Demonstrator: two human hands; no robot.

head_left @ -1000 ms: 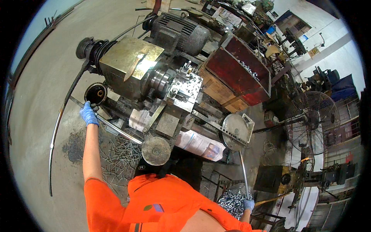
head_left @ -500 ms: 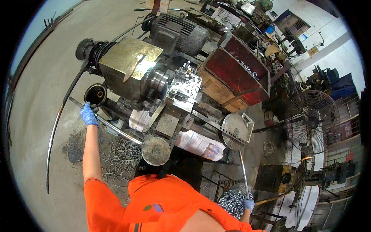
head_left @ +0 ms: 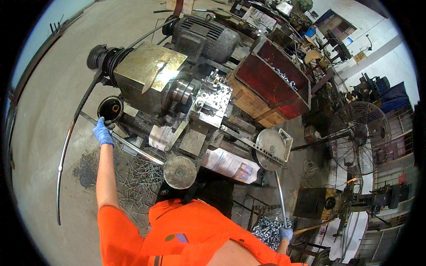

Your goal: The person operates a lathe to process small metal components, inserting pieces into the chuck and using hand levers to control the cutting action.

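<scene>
My left hand (head_left: pixel 103 132), in a blue glove, is closed around the upper part of a long steel lever (head_left: pixel 135 150). That lever slants down to a round metal hub (head_left: pixel 179 172) close to my waist. Far to the right, my right hand (head_left: pixel 285 233), also gloved, grips the lower end of another steel lever (head_left: pixel 280 190), which runs up to a round metal disc (head_left: pixel 269 148). Between the two levers stands a lathe-like machine with a metal headstock (head_left: pixel 148 68), a spindle chuck (head_left: pixel 182 91) and a tool slide (head_left: pixel 212 104). Its work point is too small to make out.
Beside my right hand is a container of small metal parts (head_left: pixel 266 231). A red metal bin (head_left: pixel 266 73) stands behind the slide, with a motor (head_left: pixel 206 39) to its left. Metal scraps (head_left: pixel 141 179) litter the floor at left. A large fan (head_left: pixel 359 137) stands at right.
</scene>
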